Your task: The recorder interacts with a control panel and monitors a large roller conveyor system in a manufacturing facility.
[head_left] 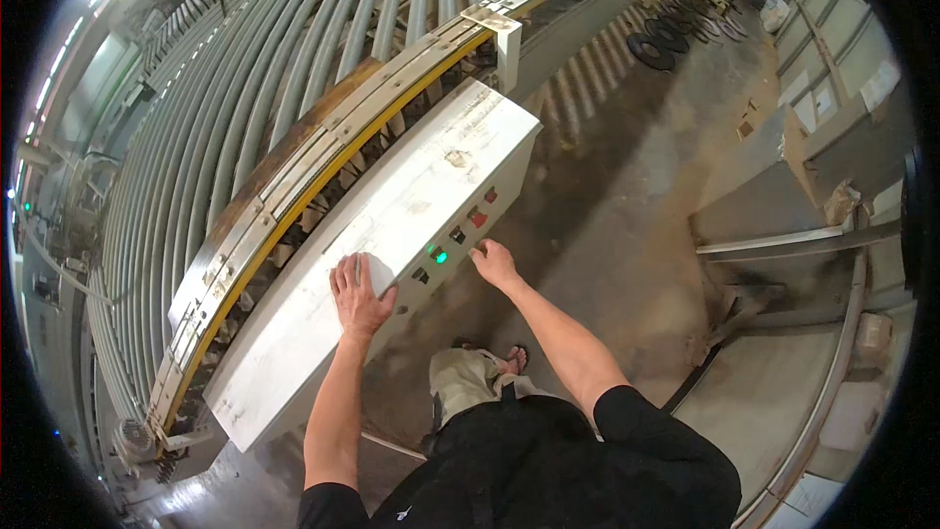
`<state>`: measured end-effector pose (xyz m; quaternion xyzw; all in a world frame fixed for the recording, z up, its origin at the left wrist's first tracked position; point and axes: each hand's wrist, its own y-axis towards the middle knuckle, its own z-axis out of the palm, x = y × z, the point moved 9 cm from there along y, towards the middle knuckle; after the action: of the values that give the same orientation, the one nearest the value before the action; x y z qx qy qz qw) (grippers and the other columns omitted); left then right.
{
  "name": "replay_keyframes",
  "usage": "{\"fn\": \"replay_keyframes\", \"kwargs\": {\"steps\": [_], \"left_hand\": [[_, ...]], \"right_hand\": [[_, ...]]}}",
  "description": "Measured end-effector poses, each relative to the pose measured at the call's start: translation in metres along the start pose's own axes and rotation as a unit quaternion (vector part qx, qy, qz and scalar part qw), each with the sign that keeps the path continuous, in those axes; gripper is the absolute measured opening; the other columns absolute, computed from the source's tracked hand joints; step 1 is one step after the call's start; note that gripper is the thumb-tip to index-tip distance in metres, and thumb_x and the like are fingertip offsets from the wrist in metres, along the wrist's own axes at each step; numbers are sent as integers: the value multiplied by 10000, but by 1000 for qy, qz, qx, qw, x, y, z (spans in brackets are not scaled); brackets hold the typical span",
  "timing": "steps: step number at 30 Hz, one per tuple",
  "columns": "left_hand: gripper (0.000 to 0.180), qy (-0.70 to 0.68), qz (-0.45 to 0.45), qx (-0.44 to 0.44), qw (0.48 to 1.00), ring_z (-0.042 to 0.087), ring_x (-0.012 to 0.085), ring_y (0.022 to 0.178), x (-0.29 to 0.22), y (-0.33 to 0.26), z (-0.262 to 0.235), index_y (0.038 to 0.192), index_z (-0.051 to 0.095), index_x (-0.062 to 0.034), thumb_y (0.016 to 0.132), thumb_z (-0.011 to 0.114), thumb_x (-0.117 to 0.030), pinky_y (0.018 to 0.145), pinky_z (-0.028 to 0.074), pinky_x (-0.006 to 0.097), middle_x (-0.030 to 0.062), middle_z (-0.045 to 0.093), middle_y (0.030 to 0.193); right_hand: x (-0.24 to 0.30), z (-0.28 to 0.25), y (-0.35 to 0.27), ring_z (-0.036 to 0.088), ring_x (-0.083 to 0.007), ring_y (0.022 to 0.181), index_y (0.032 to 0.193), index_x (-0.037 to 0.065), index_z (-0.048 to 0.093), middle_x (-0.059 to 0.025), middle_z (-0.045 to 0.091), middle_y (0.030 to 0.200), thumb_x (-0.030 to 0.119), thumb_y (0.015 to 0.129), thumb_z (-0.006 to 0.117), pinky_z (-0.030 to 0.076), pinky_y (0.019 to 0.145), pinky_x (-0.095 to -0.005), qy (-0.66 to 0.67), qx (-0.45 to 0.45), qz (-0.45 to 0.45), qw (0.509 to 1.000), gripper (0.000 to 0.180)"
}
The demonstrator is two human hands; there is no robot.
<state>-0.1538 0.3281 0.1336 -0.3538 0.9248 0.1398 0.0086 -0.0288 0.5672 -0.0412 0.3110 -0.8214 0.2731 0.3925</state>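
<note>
A long white control cabinet with a scuffed, dirty top stands in front of me, along the conveyor. My left hand lies flat on its top near the front edge, fingers stretched out and holding nothing. On the side facing me is a row of controls: a lit green button, a black switch and a red button. My right hand is just in front of this row, nearest the black switch. Its fingers are curled in, with no object showing in them; whether it touches the panel I cannot tell.
Beyond the cabinet runs a roller conveyor with a yellow-edged rail. Dark rings lie on the concrete floor at the far right. A grey metal structure stands to my right.
</note>
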Motion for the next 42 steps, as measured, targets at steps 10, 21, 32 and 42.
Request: {"fn": "replay_keyframes", "kwargs": {"steps": [10,21,32,42], "left_hand": [[822,-20,-1,10,1000,347,395,1277,0,-11,0,1306,432,24,642,734,-353,1117,202,537,226,431,1300],[866,-25,5,9,1000,335,420,1276,6,-3,1,1304,412,53,614,735,-358,1117,191,559,228,426,1298],[819,-26,-3,113,993,258,375,1375,5,5,-27,1409,344,18,815,614,-478,1137,164,525,219,365,1442],[790,-76,-2,112,991,257,380,1378,26,6,-25,1411,350,15,839,578,-479,1142,120,529,212,362,1454]], "right_hand": [[17,20,10,642,-379,909,948,70,688,-222,658,920,188,789,593,520,796,-480,-150,24,36,988,220],[62,23,11,671,-312,858,845,37,698,-161,683,900,86,731,581,541,739,-396,-395,65,-156,903,171],[68,20,7,673,-338,851,871,5,675,-196,678,873,74,713,569,545,703,-430,-353,66,-77,930,202],[79,19,2,654,-335,922,976,-23,641,-197,653,989,150,769,602,540,777,-435,-350,76,4,934,273]]}}
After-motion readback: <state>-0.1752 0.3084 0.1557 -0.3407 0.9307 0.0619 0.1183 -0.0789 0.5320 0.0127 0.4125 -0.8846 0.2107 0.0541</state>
